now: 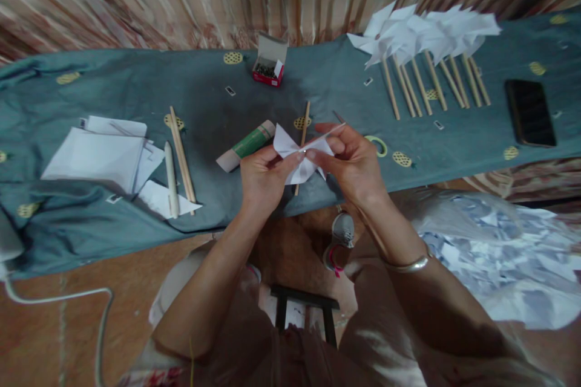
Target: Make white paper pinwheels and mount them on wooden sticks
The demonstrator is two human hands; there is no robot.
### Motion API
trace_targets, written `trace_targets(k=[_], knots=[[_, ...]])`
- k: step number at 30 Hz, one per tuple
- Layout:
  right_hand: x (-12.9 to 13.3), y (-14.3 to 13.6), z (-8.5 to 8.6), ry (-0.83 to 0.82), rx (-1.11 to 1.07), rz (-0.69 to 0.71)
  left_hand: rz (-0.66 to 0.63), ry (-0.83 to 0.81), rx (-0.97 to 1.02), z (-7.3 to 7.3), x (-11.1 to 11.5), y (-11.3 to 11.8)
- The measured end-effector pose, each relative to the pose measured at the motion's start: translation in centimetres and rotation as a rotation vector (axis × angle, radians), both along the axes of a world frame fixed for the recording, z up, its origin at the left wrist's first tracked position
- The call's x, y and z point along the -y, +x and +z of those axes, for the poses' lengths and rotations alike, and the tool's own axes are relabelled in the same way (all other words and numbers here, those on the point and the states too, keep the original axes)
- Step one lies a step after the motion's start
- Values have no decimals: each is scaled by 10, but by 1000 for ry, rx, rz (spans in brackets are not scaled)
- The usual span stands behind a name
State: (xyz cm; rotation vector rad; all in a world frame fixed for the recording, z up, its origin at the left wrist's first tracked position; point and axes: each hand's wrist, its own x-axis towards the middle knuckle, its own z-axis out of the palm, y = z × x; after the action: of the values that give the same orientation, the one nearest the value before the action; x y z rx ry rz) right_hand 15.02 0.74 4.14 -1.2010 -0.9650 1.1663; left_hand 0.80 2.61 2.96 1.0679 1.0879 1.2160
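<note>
My left hand (262,176) and my right hand (351,162) together hold a folded white paper pinwheel (296,154) above the front edge of the table. Both hands pinch it at its centre. A thin pin or needle (327,132) sticks out up and to the right from between my right fingers. A wooden stick (303,127) lies on the cloth right behind the pinwheel, partly hidden by it. A green and white glue stick (246,145) lies just left of my left hand.
A grey-green cloth (136,84) covers the table. Loose white paper sheets (97,154), wooden sticks (181,154) and a white pen lie left. A small open box of pins (269,66) stands behind. Finished pinwheels on sticks (426,42) and a black phone (530,112) lie right.
</note>
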Motion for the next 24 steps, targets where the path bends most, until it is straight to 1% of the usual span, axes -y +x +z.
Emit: trace_targets(k=[7, 14, 18, 24], knots=[[0, 0, 1, -29, -3, 38, -28, 29, 99, -3, -1, 2], [0, 0, -1, -22, 27, -4, -50, 48, 139, -5, -1, 3], [0, -2, 0, -29, 30, -29, -58, 8, 154, -4, 1, 3], [-1, -2, -1, -18, 24, -35, -45, -92, 246, -4, 3, 6]])
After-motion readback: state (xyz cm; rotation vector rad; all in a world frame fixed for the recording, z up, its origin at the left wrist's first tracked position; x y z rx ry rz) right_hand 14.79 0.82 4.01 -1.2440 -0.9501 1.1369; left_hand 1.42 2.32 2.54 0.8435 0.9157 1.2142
